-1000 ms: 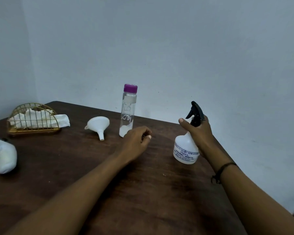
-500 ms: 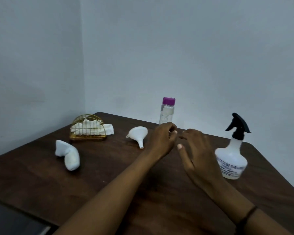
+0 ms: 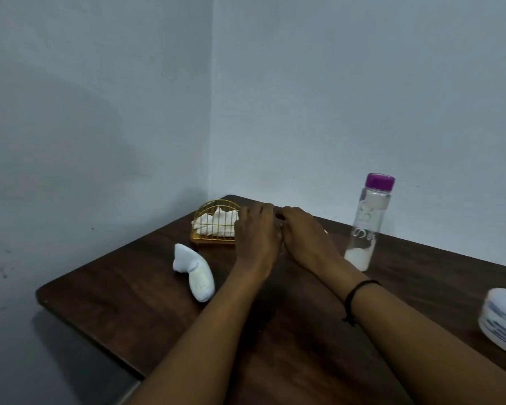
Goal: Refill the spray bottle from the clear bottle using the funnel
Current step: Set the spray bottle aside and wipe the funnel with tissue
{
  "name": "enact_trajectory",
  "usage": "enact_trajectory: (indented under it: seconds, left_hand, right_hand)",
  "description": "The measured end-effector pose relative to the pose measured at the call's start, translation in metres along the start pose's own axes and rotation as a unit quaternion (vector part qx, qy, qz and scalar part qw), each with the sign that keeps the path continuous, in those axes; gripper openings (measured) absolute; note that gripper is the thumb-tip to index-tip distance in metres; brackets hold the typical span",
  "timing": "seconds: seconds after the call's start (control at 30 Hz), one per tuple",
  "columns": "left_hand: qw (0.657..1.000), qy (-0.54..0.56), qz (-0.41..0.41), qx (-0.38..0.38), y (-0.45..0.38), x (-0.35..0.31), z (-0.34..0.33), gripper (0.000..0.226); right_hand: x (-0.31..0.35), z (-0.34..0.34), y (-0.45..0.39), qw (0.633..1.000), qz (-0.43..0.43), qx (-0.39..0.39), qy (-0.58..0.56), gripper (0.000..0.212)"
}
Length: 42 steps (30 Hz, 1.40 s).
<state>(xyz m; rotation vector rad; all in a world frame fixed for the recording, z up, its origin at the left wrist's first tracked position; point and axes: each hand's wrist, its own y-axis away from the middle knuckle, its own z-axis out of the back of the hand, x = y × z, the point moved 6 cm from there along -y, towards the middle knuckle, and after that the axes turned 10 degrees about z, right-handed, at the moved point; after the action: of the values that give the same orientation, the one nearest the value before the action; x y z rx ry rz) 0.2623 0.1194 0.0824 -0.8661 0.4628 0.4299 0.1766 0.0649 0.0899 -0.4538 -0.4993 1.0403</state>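
Note:
The clear bottle (image 3: 368,226) with a purple cap stands upright on the dark wooden table (image 3: 135,299), holding a little liquid at its bottom. The white spray bottle (image 3: 504,323) is cut off by the right frame edge. My left hand (image 3: 257,233) and my right hand (image 3: 304,236) sit side by side, backs toward me and fingers bent down, left of the clear bottle. They cover the spot where the funnel lay. Only a white sliver of the funnel (image 3: 325,231) shows past my right hand. What the fingers hold is hidden.
A gold wire napkin holder (image 3: 214,226) with white tissue stands at the table's far corner, just behind my left hand. A white rolled cloth (image 3: 196,273) lies left of my left forearm. Walls close the table's back and left sides.
The view has swung left. My right hand let go of the spray bottle and moved left beside my left hand. Both hands now cover the funnel.

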Motion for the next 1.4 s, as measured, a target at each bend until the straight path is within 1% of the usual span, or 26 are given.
enact_trajectory:
  seconds: [0.1, 0.2, 0.27, 0.37, 0.43, 0.47, 0.5, 0.57, 0.6, 0.67, 0.77, 0.87, 0.9, 0.97, 1.0, 1.07, 1.17, 1.23, 1.33, 1.4]
  left_hand:
    - [0.999, -0.026, 0.036, 0.023, -0.001, 0.014, -0.004, 0.028]
    - [0.995, -0.053, 0.061, 0.053, -0.004, 0.021, -0.007, 0.040]
    - [0.993, -0.071, 0.061, 0.075, -0.004, 0.021, -0.010, 0.049]
    - [0.990, -0.081, 0.066, 0.093, -0.002, 0.023, -0.017, 0.053]
    - [0.989, -0.081, 0.075, 0.102, -0.002, 0.027, -0.020, 0.052]
    - [0.988, -0.081, 0.078, 0.105, -0.003, 0.029, -0.021, 0.052]
    - [0.987, -0.082, 0.082, 0.108, -0.003, 0.030, -0.023, 0.052]
    - [0.986, -0.085, 0.087, 0.115, -0.003, 0.032, -0.024, 0.053]
    - [0.985, -0.087, 0.089, 0.118, -0.004, 0.034, -0.026, 0.054]
    - [0.984, -0.092, 0.091, 0.119, -0.005, 0.036, -0.028, 0.053]
    - [0.985, -0.097, 0.092, 0.110, -0.007, 0.039, -0.028, 0.053]
    - [0.986, -0.100, 0.087, 0.099, -0.010, 0.041, -0.028, 0.052]
    - [0.987, -0.101, 0.087, 0.095, -0.010, 0.041, -0.028, 0.050]
    - [0.987, -0.103, 0.089, 0.089, -0.011, 0.042, -0.028, 0.045]
    - [0.987, -0.103, 0.089, 0.086, -0.011, 0.042, -0.028, 0.043]
    - [0.987, -0.102, 0.092, 0.085, -0.009, 0.044, -0.028, 0.043]
    - [0.988, -0.094, 0.089, 0.086, -0.007, 0.048, -0.031, 0.048]
    - [0.989, -0.087, 0.081, 0.092, -0.007, 0.049, -0.033, 0.055]
    - [0.988, -0.077, 0.084, 0.106, -0.009, 0.049, -0.034, 0.064]
    - [0.987, -0.077, 0.092, 0.110, -0.009, 0.051, -0.034, 0.064]
  right_hand:
    - [-0.002, -0.018, -0.022, 1.000, -0.003, 0.014, -0.016, 0.028]
    - [-0.009, -0.037, -0.041, 0.999, 0.007, 0.036, -0.025, 0.010]
    - [-0.010, -0.045, -0.050, 0.998, 0.021, 0.055, -0.014, 0.013]
    - [-0.010, -0.059, -0.062, 0.995, 0.030, 0.094, 0.000, 0.015]
    - [-0.014, -0.070, -0.067, 0.992, 0.014, 0.124, 0.009, 0.028]
    - [-0.017, -0.075, -0.069, 0.990, 0.007, 0.138, 0.009, 0.030]
    - [-0.019, -0.079, -0.071, 0.989, 0.006, 0.147, 0.006, 0.027]
    - [-0.025, -0.088, -0.073, 0.988, -0.009, 0.156, -0.020, 0.013]
    - [-0.027, -0.091, -0.073, 0.988, -0.021, 0.149, -0.043, 0.010]
    - [-0.029, -0.094, -0.075, 0.989, -0.034, 0.129, -0.066, 0.010]
    - [-0.027, -0.095, -0.081, 0.993, -0.020, 0.110, -0.032, 0.009]
    - [-0.028, -0.089, -0.083, 0.996, -0.014, 0.091, -0.021, 0.031]
    - [-0.029, -0.087, -0.082, 0.996, -0.018, 0.087, -0.024, 0.030]
    - [-0.033, -0.083, -0.081, 0.997, -0.025, 0.073, -0.033, 0.016]
    - [-0.036, -0.079, -0.080, 0.997, -0.031, 0.056, -0.032, 0.013]
    - [-0.040, -0.075, -0.080, 0.998, -0.043, 0.035, -0.032, 0.014]
    - [-0.037, -0.075, -0.077, 0.997, -0.027, 0.054, -0.044, 0.016]
    - [-0.035, -0.073, -0.074, 0.997, -0.017, 0.053, -0.058, 0.014]
    - [-0.036, -0.065, -0.071, 0.999, -0.013, 0.020, -0.043, 0.014]
    - [-0.037, -0.060, -0.071, 0.999, -0.018, -0.001, -0.027, 0.019]
